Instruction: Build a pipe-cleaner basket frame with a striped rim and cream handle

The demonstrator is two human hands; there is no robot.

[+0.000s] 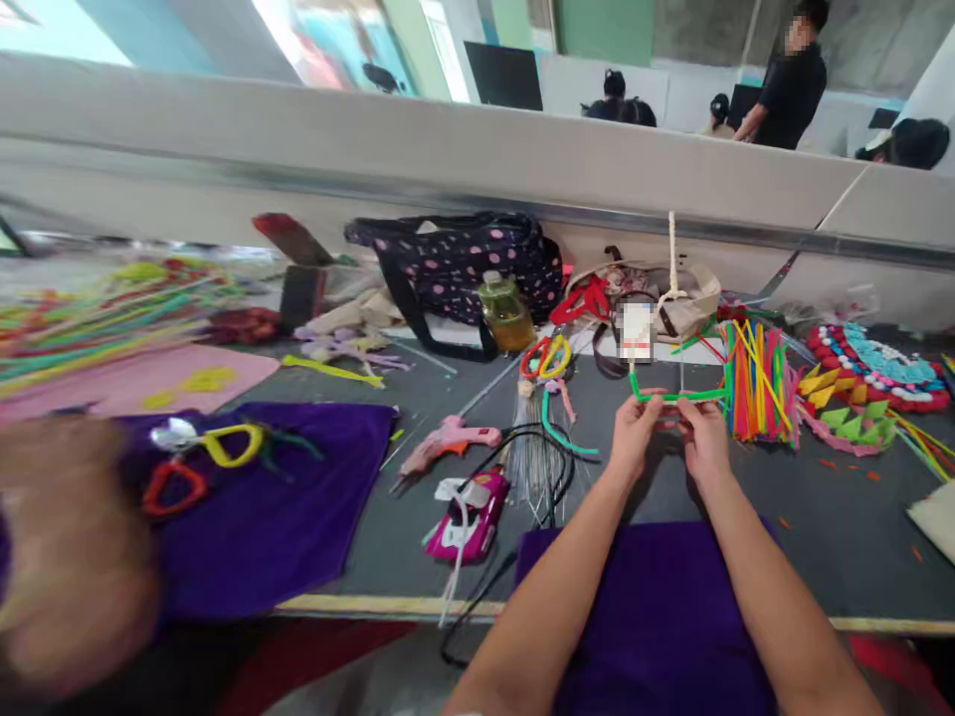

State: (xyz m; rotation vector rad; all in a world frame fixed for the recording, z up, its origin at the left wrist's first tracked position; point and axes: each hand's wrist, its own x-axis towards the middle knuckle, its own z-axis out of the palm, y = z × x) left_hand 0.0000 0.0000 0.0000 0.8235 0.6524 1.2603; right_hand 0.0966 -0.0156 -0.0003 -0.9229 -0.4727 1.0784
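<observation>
— Green pipe cleaner [675,396]: where is it sitting?
— I'm holding it over the grey table [821,517], just left of the bundle of coloured pipe cleaners [757,383].
— And your hands?
— My left hand [634,433] and right hand [701,438] are both pinching it, fingers closed, nearly touching each other.
— Anything nearer?
— A purple cloth [657,617] is lying under my forearms.

No text, label, brand, number or sign can be read anywhere in the frame. The small white card [637,331] just right of the middle of the frame is blurred out, and the oil bottle [505,311] beside the spotted bag [463,261] above the middle shows no legible label.
</observation>
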